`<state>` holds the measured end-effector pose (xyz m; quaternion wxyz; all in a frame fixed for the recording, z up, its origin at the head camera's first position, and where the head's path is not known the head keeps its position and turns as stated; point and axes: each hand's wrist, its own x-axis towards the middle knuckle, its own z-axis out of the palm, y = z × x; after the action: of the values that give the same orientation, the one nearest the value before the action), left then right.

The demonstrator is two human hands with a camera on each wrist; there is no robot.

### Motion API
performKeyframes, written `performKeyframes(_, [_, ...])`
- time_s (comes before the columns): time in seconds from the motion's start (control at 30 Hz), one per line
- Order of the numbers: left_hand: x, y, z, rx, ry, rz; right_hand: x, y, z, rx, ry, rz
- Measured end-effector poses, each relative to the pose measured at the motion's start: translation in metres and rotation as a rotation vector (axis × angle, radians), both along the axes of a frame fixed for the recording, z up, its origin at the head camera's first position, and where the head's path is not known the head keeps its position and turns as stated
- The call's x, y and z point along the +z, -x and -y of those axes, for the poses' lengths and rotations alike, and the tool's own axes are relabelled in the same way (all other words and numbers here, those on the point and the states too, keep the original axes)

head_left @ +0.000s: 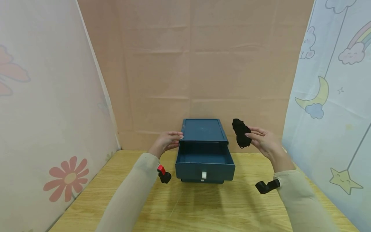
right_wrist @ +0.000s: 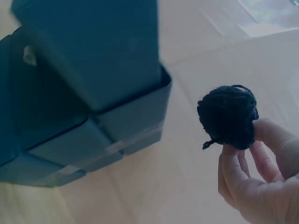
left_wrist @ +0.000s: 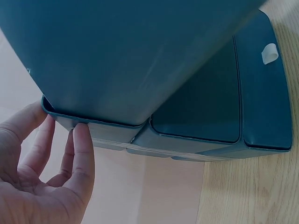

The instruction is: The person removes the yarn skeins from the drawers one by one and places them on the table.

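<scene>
A dark blue drawer cabinet (head_left: 202, 130) stands on the table with its top drawer (head_left: 205, 171) pulled out toward me, the inside showing. My left hand (head_left: 169, 140) is at the cabinet's left side, its fingertips touching the outer wall close to the front rim; the left wrist view shows these fingers (left_wrist: 83, 144) fairly straight. Off to the right of the cabinet, my right hand (head_left: 265, 141) pinches a skein of black yarn (head_left: 241, 132) between thumb and fingers, held up in the air. A short loose end hangs from the skein (right_wrist: 226, 116) in the right wrist view.
Lower drawers with white pull tabs (left_wrist: 269, 53) sit beneath the top one. A wooden table (head_left: 185, 206) carries the cabinet. Behind is a plain tan backdrop (head_left: 188, 64), with patterned panels at the left (head_left: 34, 129) and right (head_left: 333, 135).
</scene>
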<state>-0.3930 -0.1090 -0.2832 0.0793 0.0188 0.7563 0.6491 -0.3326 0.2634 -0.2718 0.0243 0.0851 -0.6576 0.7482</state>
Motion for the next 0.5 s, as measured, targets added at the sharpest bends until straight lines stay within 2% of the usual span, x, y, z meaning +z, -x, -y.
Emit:
performKeyframes(0.13, [0.001,-0.001,-0.001,0.002,0.007,-0.003,-0.026,0.003,-0.008,-0.024,-0.030,0.047])
performKeyframes(0.5, [0.003,-0.006,-0.001,-0.001,0.019,-0.010,-0.097,0.010,-0.015,-0.081,-0.248,0.137])
